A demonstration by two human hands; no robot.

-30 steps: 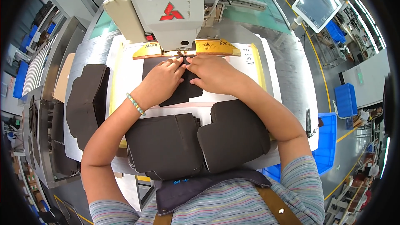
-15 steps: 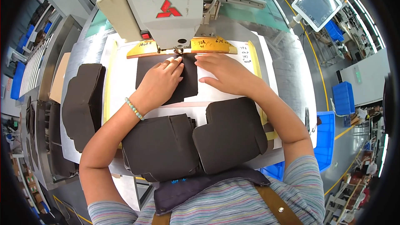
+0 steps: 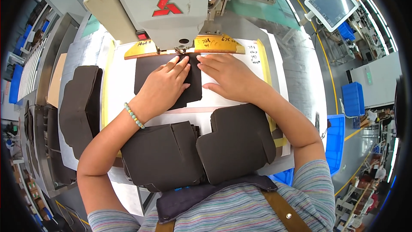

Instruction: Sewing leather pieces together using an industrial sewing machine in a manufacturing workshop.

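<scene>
A dark flat piece (image 3: 192,93) lies on a white sheet (image 3: 118,81) beneath the sewing machine's head (image 3: 159,30), its far edge at the needle area by a yellow marked bar (image 3: 229,47). My left hand (image 3: 165,83) rests palm down on the piece, fingers extended toward the needle area. My right hand (image 3: 229,77) lies palm down with fingers apart, its fingertips at the piece's right edge. Two stacks of similar dark pieces (image 3: 161,154) (image 3: 234,141) sit between my forearms, and another stack (image 3: 79,107) stands at the left.
A white touchscreen (image 3: 330,2) is mounted at the upper right. Blue bins (image 3: 334,144) (image 3: 352,99) are beside the table on the right. A metal rack with slats (image 3: 40,75) and more dark pieces (image 3: 58,146) are at the left.
My right hand has drawn back rightward from beside my left fingers to the piece's edge. My left hand has shifted slightly left in view, along with the surroundings.
</scene>
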